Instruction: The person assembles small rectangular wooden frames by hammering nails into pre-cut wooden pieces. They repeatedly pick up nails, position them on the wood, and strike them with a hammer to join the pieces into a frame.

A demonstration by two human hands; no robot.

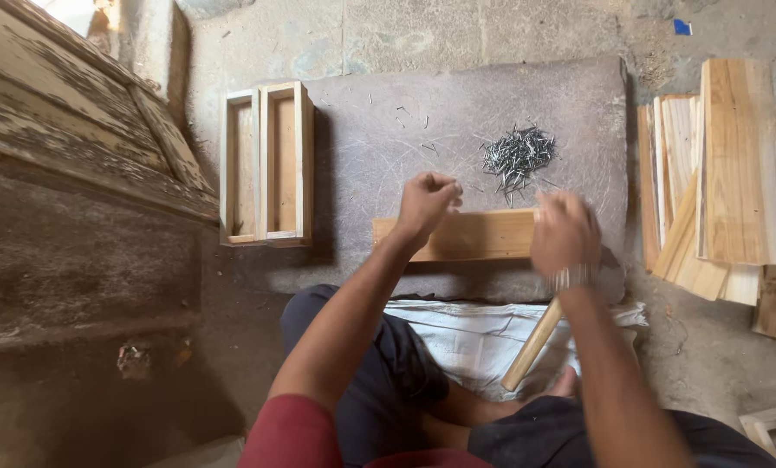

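A pale wooden plank (479,236) lies across a grey stone slab (362,147) in front of my knees. My left hand (426,204) rests on the plank's upper left edge with its fingers pinched together; I cannot make out anything between them. My right hand (564,234) is blurred by motion over the plank's right end. It grips a wooden handle (531,345) that sticks back toward my lap; the tool's head is hidden by the hand. A heap of grey nails (516,156) lies on the slab just beyond both hands.
Two open wooden box frames (266,165) stand side by side at the slab's left edge. A stack of cut boards (726,173) lies on the right. A white sack (466,334) covers the ground under my legs. Worn timber (67,139) fills the left.
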